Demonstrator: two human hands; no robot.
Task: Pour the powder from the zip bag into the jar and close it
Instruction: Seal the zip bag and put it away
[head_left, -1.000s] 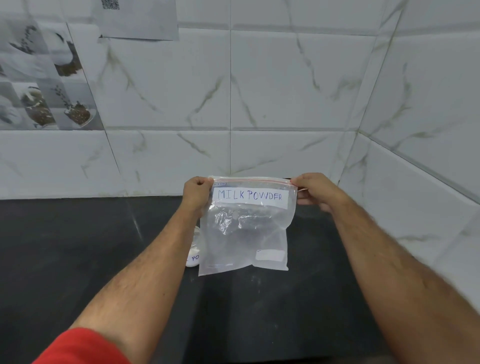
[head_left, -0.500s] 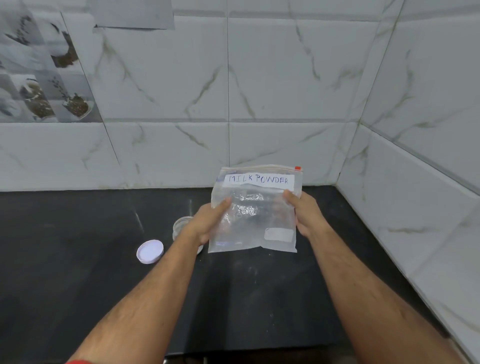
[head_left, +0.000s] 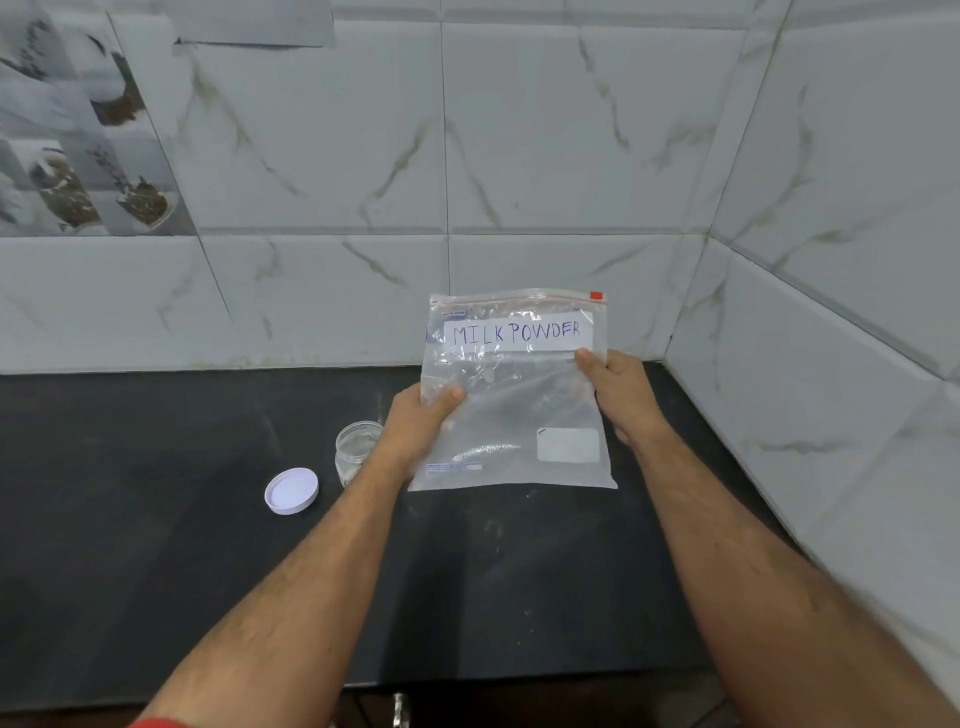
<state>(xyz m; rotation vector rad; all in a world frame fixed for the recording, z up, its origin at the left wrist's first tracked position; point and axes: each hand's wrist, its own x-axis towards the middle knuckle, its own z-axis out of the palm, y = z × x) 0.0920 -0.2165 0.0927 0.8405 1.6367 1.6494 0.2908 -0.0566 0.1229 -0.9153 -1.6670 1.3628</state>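
A clear zip bag (head_left: 519, 405) labelled MILK POWDER is held upright above the black counter, its red zip strip at the top. My left hand (head_left: 415, 426) grips its left side and my right hand (head_left: 618, 395) grips its right side. No powder is visible inside the bag. A small clear jar (head_left: 353, 447) stands open on the counter just left of my left wrist, partly hidden by it. Its white lid (head_left: 291, 490) lies flat on the counter to the jar's left.
The black counter (head_left: 156, 519) runs to a white marble-tiled wall (head_left: 519, 156) behind and another tiled wall (head_left: 831, 364) on the right, forming a corner. The counter's front edge is near the bottom of the view.
My hands slid from the bag's top corners down to its sides. The bag stays upright in the same area, and the jar and lid have come into view.
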